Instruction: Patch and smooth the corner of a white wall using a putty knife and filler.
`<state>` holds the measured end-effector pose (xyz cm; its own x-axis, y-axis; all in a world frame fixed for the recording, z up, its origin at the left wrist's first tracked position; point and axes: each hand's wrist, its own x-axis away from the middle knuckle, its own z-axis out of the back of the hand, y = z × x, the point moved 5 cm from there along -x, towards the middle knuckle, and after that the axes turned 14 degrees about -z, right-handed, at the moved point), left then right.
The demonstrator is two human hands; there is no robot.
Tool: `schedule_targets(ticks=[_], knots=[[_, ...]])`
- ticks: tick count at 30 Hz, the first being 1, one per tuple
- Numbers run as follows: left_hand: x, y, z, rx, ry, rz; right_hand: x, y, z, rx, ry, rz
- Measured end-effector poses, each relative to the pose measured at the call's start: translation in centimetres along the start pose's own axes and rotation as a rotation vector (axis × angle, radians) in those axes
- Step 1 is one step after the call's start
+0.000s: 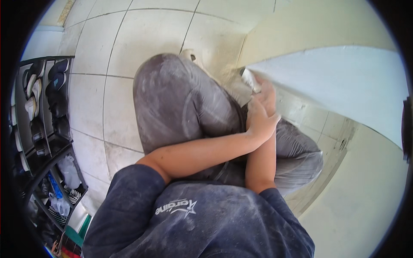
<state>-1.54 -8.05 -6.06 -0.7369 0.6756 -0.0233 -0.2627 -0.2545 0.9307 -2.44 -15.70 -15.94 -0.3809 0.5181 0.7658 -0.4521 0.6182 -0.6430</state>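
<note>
My right hand [267, 91] reaches up to the lower edge of a white wall [335, 81] and presses a small whitish block [250, 79] against the corner there. My left forearm crosses in front of my body. My left hand [259, 120] is wrapped around my right wrist just below the other hand. I am crouched, and my dusty grey trouser knee [176, 99] sits to the left of both hands. Part of the block is hidden under my right fingers.
A black shoe rack [41, 107] with several shoes stands at the far left, with bottles and bags on its lower shelves. Pale floor tiles [112, 51] dusted with white powder lie around my knees. A cream wall [309, 26] rises at the right.
</note>
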Motion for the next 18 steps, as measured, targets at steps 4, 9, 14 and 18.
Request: schedule_targets(ticks=[4,9,14,18], knots=[[2.0,-0.8,0.4,0.342,0.011,0.476,0.9,-0.7,-0.3,0.236,0.042,0.234],[2.9,1.2,1.7,0.264,0.039,0.357,0.4,-0.8,-0.8,0.005,0.074,-0.171],[1.8,1.1,2.1,0.286,0.046,0.335,4.3,-1.6,-1.3,0.328,0.077,0.452],[2.3,0.7,1.1,0.442,0.040,0.537,3.8,-2.4,-0.1,0.134,0.056,0.295]])
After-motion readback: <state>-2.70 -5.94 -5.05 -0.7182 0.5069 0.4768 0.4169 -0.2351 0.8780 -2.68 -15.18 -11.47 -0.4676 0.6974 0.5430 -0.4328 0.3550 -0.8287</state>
